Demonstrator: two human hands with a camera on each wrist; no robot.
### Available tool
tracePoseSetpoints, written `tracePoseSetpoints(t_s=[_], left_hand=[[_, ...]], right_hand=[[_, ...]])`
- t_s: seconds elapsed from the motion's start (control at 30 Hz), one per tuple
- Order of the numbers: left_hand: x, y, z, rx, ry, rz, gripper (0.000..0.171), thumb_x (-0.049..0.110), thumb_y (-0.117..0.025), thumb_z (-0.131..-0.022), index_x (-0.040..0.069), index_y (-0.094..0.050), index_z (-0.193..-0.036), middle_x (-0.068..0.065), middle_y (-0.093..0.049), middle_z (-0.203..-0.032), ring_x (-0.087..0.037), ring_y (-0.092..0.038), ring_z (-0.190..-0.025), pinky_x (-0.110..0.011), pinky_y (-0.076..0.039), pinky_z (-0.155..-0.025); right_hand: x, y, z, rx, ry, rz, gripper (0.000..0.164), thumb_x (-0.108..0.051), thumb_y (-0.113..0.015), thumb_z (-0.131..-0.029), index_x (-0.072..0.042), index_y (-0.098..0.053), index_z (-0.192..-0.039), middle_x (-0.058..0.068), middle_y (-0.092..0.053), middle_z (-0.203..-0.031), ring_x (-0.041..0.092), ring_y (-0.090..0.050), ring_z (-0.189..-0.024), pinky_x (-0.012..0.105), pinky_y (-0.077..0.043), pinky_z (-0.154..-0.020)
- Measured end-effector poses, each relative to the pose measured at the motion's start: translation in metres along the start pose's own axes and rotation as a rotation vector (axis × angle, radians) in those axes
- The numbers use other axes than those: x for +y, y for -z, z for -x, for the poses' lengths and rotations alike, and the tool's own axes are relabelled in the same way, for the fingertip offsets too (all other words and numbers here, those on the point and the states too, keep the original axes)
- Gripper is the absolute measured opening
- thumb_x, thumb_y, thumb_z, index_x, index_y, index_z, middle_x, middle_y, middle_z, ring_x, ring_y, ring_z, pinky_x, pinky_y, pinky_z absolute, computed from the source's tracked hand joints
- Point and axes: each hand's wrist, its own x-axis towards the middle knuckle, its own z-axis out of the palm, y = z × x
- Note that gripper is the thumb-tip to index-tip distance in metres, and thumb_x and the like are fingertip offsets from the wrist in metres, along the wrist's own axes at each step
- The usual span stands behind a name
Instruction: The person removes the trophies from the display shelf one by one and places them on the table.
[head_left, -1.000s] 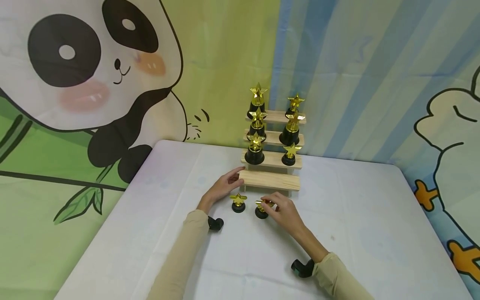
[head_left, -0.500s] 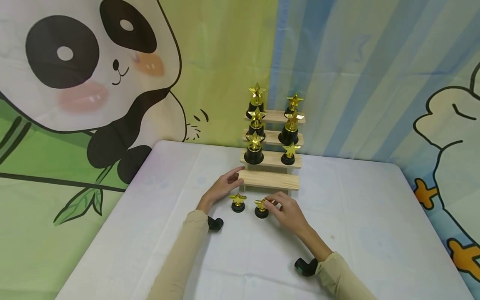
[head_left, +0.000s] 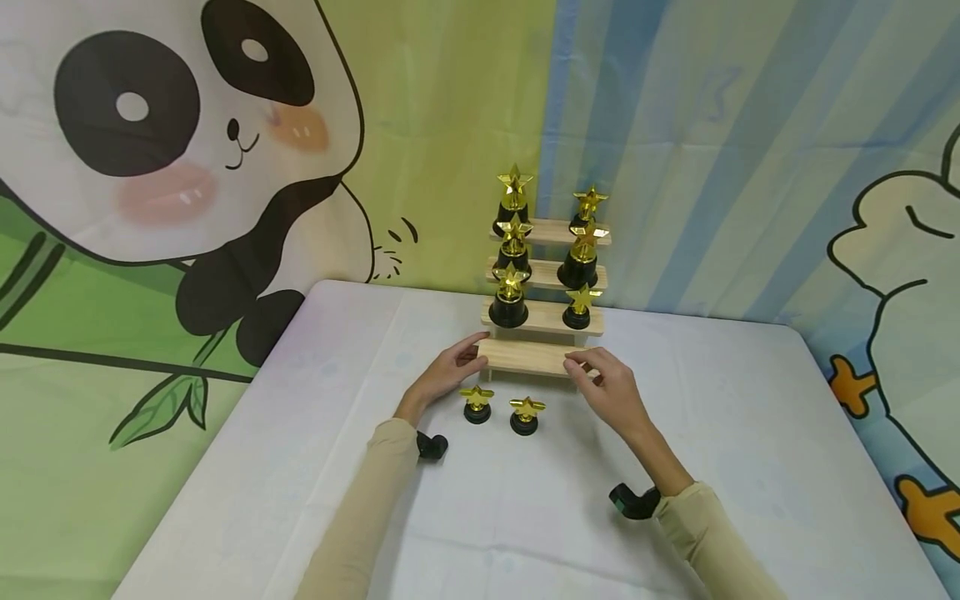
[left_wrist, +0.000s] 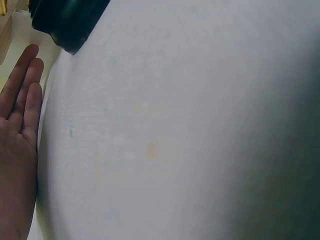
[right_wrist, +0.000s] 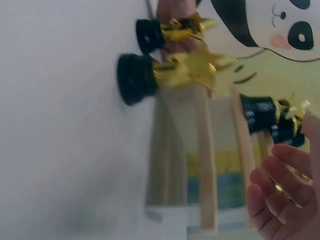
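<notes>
A wooden tiered stand has a bare lowest step. My left hand is at that step's left end; its fingers look straight in the left wrist view. My right hand hovers by the step's right end, fingers loosely bent around nothing, as the right wrist view also shows. Two small gold star trophies on black bases, a left one and a right one, stand upright on the table in front of the stand, untouched by either hand.
Higher steps carry more star trophies, among them a larger one at left and a small one at right. A printed cloth hangs behind the white table. Each wrist bears a black device.
My right hand has let go of the right small trophy and moved up and to the right, to the lowest step's right end. The left hand stays in place.
</notes>
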Motion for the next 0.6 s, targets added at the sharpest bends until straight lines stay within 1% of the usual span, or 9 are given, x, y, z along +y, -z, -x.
tracePoseSetpoints(t_s=[0.13, 0.23, 0.27, 0.3, 0.43, 0.47, 0.5, 0.6], left_hand=[[0.001, 0.001, 0.0, -0.007, -0.002, 0.008, 0.056, 0.043, -0.061, -0.094, 0.037, -0.041, -0.146, -0.007, -0.055, -0.137, -0.024, -0.053, -0.124, -0.046, -0.042, -0.107], [0.001, 0.001, 0.0, -0.014, 0.001, 0.008, 0.057, 0.041, -0.06, -0.095, 0.034, -0.039, -0.148, -0.01, -0.054, -0.138, -0.026, -0.052, -0.125, -0.047, -0.041, -0.108], [0.005, 0.001, 0.002, -0.019, 0.002, 0.007, 0.058, 0.039, -0.06, -0.096, 0.032, -0.038, -0.149, -0.011, -0.053, -0.138, -0.027, -0.052, -0.126, -0.047, -0.041, -0.108], [0.006, 0.001, 0.002, -0.02, 0.005, 0.011, 0.057, 0.039, -0.06, -0.096, 0.032, -0.038, -0.149, -0.011, -0.053, -0.139, -0.027, -0.051, -0.126, -0.047, -0.04, -0.109], [0.007, 0.001, 0.003, -0.015, 0.014, 0.007, 0.057, 0.041, -0.06, -0.095, 0.034, -0.039, -0.148, -0.011, -0.052, -0.139, -0.026, -0.051, -0.127, -0.047, -0.04, -0.109], [0.006, 0.001, 0.004, -0.01, 0.01, 0.01, 0.057, 0.043, -0.061, -0.094, 0.036, -0.04, -0.147, -0.009, -0.053, -0.139, -0.025, -0.052, -0.126, -0.046, -0.04, -0.109], [0.002, 0.0, 0.002, -0.003, 0.011, 0.012, 0.056, 0.044, -0.061, -0.094, 0.038, -0.041, -0.146, -0.008, -0.054, -0.138, -0.024, -0.052, -0.126, -0.046, -0.04, -0.109], [0.002, 0.0, 0.001, 0.001, 0.01, 0.009, 0.056, 0.046, -0.061, -0.093, 0.039, -0.041, -0.145, -0.006, -0.054, -0.138, -0.023, -0.053, -0.125, -0.044, -0.041, -0.109]], right_hand=[[0.004, 0.017, -0.014, 0.077, -0.013, 0.036, 0.021, -0.02, -0.061, -0.097, -0.005, -0.072, -0.107, 0.011, -0.069, -0.097, 0.021, -0.063, -0.086, 0.023, -0.049, -0.062], [0.007, 0.028, -0.025, 0.132, -0.049, 0.05, 0.024, -0.022, -0.059, -0.098, -0.003, -0.071, -0.108, 0.014, -0.068, -0.099, 0.025, -0.064, -0.087, 0.023, -0.048, -0.063], [0.008, 0.031, -0.028, 0.146, -0.06, 0.052, 0.025, -0.022, -0.059, -0.098, -0.003, -0.071, -0.108, 0.015, -0.068, -0.1, 0.027, -0.065, -0.088, 0.021, -0.047, -0.063], [0.009, 0.033, -0.032, 0.158, -0.072, 0.051, 0.026, -0.023, -0.058, -0.098, -0.003, -0.071, -0.109, 0.016, -0.068, -0.102, 0.028, -0.065, -0.089, 0.021, -0.047, -0.064], [0.014, 0.039, -0.043, 0.171, -0.097, 0.045, 0.03, -0.026, -0.057, -0.099, -0.002, -0.069, -0.112, 0.018, -0.067, -0.107, 0.032, -0.064, -0.092, 0.024, -0.045, -0.065], [0.015, 0.039, -0.046, 0.174, -0.095, 0.041, 0.031, -0.026, -0.056, -0.099, -0.001, -0.068, -0.113, 0.018, -0.066, -0.109, 0.033, -0.064, -0.093, 0.025, -0.045, -0.066], [0.017, 0.039, -0.048, 0.175, -0.097, 0.04, 0.032, -0.026, -0.056, -0.099, 0.0, -0.067, -0.114, 0.019, -0.066, -0.111, 0.033, -0.064, -0.093, 0.029, -0.046, -0.067], [0.019, 0.04, -0.053, 0.173, -0.114, 0.031, 0.035, -0.028, -0.055, -0.1, 0.0, -0.066, -0.118, 0.02, -0.066, -0.114, 0.035, -0.063, -0.095, 0.035, -0.047, -0.071]])
